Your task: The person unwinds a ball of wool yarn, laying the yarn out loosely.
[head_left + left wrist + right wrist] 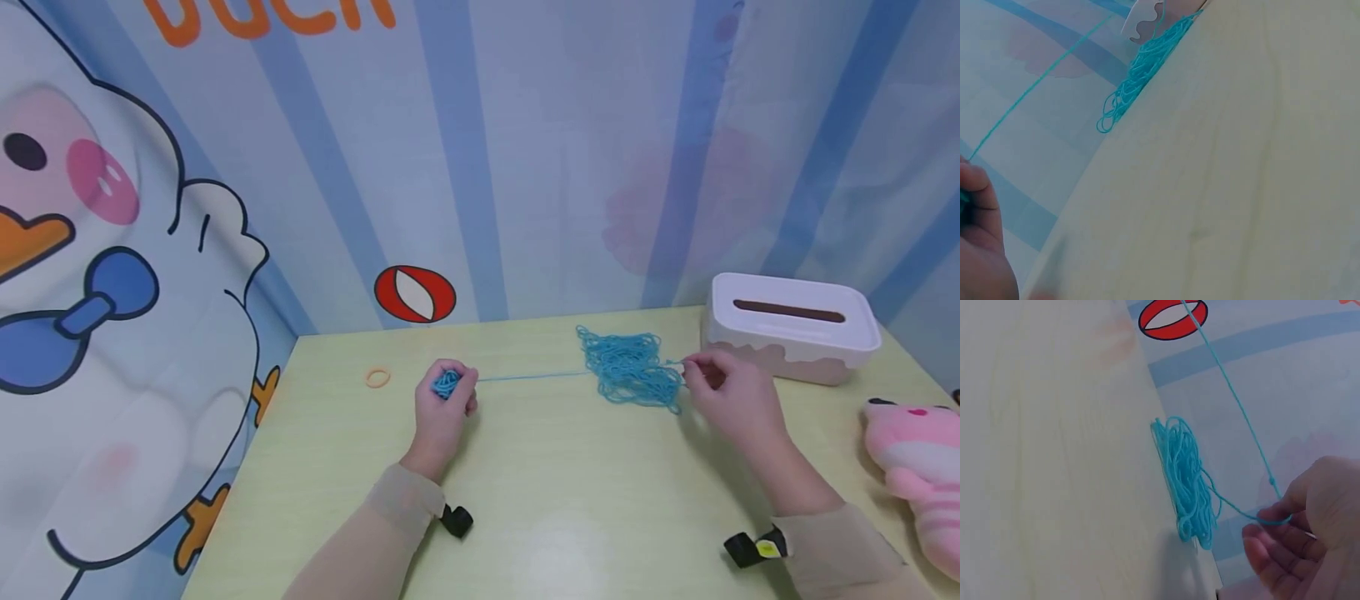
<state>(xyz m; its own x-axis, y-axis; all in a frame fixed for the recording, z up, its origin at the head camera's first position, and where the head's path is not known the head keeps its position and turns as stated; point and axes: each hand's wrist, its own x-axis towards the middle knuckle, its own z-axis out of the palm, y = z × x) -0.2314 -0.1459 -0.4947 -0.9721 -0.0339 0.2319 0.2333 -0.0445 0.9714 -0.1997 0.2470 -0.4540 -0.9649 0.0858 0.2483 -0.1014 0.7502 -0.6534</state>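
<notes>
A small wound ball of blue yarn (446, 383) sits in my left hand (444, 408), whose fingers curl round it. From there a single strand (532, 377) runs taut to the right, above the loose heap of blue yarn (630, 367) on the table. My right hand (738, 400) pinches the yarn between thumb and forefinger at the heap's right side. In the right wrist view a small knot (1272, 481) shows on the strand just before the fingertips, and a slack length droops from the hand back to the heap. The left wrist view catches only part of the left hand (982, 231).
A white tissue box (791, 325) with a brownish lower edge stands at the back right. Nearer on the right lies a pink plush toy (918, 475). An orange ring (377, 378) lies left of the left hand. A printed cloth backdrop (562, 167) rises behind the table (555, 500).
</notes>
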